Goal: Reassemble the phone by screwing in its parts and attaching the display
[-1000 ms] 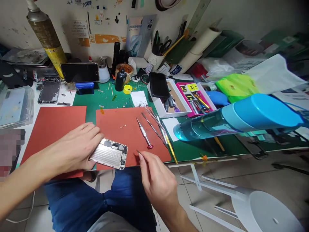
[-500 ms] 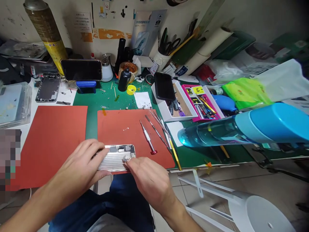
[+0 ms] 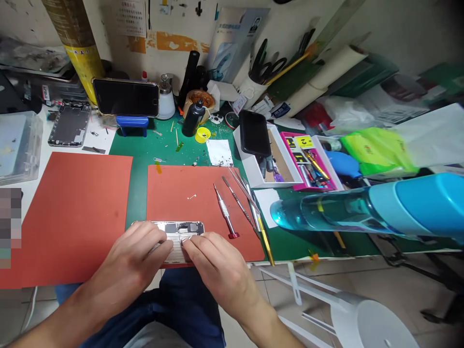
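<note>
Our left hand (image 3: 132, 258) and right hand (image 3: 213, 268) are close together with fingers on the open phone (image 3: 183, 227), though we can't tell if they're gripping it. It lies flat at the near edge of the red silicone mat (image 3: 181, 193), long axis running left to right, with a red-tipped screwdriver (image 3: 224, 212) just off to the right.

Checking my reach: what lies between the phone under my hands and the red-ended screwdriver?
Bare red mat lies between the phone and the screwdriver, as the head view shows.

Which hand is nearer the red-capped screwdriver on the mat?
Right. The right hand sits below and left of the screwdriver, not touching it; the left hand lies farther left.
</note>
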`<state>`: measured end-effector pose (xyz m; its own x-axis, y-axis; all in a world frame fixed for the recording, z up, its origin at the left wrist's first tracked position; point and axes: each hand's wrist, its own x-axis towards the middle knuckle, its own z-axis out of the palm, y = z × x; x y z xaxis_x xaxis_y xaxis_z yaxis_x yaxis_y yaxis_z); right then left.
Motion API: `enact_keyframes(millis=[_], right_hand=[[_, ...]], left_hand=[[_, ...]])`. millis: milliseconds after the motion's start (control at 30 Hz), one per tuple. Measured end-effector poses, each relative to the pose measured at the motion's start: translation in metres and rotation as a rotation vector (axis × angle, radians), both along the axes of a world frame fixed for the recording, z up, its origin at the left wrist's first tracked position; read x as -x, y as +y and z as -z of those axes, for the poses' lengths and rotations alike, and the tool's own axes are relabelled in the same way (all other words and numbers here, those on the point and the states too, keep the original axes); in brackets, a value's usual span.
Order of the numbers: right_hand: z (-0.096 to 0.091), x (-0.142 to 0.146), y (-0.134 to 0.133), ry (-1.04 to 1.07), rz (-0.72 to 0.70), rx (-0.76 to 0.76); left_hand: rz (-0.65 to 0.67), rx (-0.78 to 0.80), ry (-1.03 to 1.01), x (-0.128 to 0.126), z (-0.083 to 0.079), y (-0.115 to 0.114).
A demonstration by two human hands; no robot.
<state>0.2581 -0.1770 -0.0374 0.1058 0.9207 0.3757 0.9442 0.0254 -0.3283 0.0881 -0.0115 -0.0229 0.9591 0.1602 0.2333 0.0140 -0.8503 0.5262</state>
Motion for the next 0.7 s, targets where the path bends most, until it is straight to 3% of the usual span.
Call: enact_keyframes(millis=[500, 700], right_hand=[[-0.012, -0.012, -0.014, 0.221, 0.323, -0.063], [-0.008, -0.002, -0.019, 0.318, 0.309, -0.035]], left_hand=[[-0.006, -0.001, 0.034, -0.008, 0.009, 0.002], [-0.009, 0.005, 0.049, -0.012, 0.011, -0.001]])
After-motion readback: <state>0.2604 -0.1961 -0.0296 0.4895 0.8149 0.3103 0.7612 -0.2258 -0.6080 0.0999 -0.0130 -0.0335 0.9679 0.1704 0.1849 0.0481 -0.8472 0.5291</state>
